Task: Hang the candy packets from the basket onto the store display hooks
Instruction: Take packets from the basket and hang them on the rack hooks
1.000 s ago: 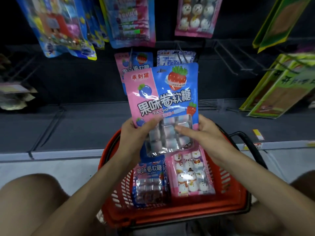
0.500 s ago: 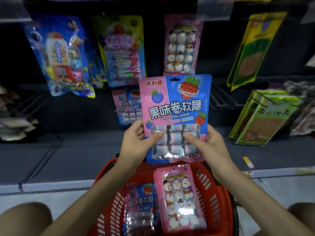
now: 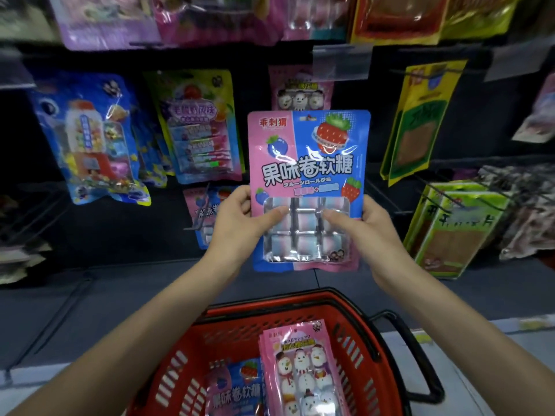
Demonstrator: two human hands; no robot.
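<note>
I hold a pink-and-blue candy packet [image 3: 307, 163] with strawberry and blueberry pictures upright in front of the display. My left hand [image 3: 240, 219] grips its lower left edge and my right hand [image 3: 365, 225] its lower right edge, thumbs on the clear window. Behind my left hand a matching packet [image 3: 204, 211] hangs on a low hook. Above the held packet hangs a pink snowman packet [image 3: 300, 90]. Below, the red basket [image 3: 360, 340] holds another pink-and-blue packet [image 3: 237, 388] and a pink snowman packet [image 3: 303, 370].
Blue toy-candy packets [image 3: 90, 139] and a yellow-blue packet [image 3: 198, 124] hang at left. Yellow and green snack packets [image 3: 420, 121] hang at right, more green ones [image 3: 453, 226] lower right. Bare wire hooks [image 3: 390, 199] jut out right of the held packet. A dark shelf [image 3: 120, 295] runs below.
Both hands have lifted the pink-and-blue packet higher, away from the basket and up to the level of the hanging packets. The view has tilted upward, so more of the display shows.
</note>
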